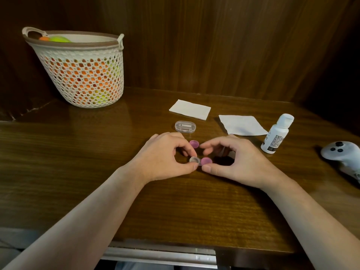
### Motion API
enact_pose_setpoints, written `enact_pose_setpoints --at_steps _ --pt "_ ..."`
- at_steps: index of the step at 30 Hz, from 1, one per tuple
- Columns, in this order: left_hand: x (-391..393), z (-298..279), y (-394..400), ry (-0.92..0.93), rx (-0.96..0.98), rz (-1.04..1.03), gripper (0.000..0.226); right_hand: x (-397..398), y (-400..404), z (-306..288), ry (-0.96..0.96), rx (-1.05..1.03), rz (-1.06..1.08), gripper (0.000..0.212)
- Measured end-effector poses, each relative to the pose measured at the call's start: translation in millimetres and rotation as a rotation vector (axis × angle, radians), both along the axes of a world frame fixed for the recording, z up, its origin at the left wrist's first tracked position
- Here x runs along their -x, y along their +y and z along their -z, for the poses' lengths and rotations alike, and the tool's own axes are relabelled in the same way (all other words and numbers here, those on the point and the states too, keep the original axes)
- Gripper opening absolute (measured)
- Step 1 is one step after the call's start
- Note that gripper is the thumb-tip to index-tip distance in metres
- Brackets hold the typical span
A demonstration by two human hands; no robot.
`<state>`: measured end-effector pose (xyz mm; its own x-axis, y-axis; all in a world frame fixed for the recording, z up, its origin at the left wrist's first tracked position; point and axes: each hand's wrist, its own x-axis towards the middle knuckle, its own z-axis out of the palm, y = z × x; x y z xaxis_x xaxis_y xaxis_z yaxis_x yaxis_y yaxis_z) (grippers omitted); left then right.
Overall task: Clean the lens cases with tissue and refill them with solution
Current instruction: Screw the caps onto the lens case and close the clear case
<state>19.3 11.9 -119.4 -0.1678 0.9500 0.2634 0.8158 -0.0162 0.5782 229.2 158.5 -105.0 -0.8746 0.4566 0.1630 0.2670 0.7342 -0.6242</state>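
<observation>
A small lens case [196, 161] lies on the wooden table [78, 152] between my hands. Its left well is clear and uncapped; its right well wears a purple cap [206, 161]. My left hand [165, 156] pinches the left well between thumb and forefinger. My right hand [233, 160] has its thumb at the purple cap, the other fingers curled above it. A loose purple cap [194, 143] rests just behind the case. Two white tissues [190, 109] [242, 125] lie flat further back. A white solution bottle [276, 134], closed, stands to the right.
A clear oval plastic box [185, 126] sits behind my left hand. A cream mesh basket [81, 71] of orange and green balls stands at the back left. A white game controller [342, 154] lies at the right edge. Dark wood panels wall the back.
</observation>
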Motion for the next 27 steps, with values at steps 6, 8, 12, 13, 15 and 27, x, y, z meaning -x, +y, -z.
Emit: enact_pose_setpoints --at_steps 6,8,12,13,15,27 --pt "-0.6 -0.9 -0.4 -0.009 0.001 0.004 0.021 0.3 -1.2 0.0 -0.014 -0.026 -0.006 0.037" --pt "-0.8 -0.4 -0.6 -0.007 -0.008 0.003 0.02 1.6 -0.6 0.6 -0.019 -0.027 0.013 0.043" --pt "-1.1 -0.5 0.1 -0.006 -0.004 -0.004 0.02 -1.6 0.9 -0.9 -0.011 -0.011 -0.006 0.043" --pt "-1.0 -0.6 0.2 -0.009 0.003 -0.005 0.021 -2.6 0.9 -1.4 -0.007 -0.008 -0.017 0.041" --pt "-0.9 -0.6 0.3 -0.014 0.01 -0.005 0.022 -4.0 1.2 -1.4 -0.01 -0.025 -0.029 0.039" --pt "-0.1 0.5 0.7 -0.011 -0.01 0.009 0.021 0.9 1.7 1.4 -0.032 -0.041 0.014 0.043"
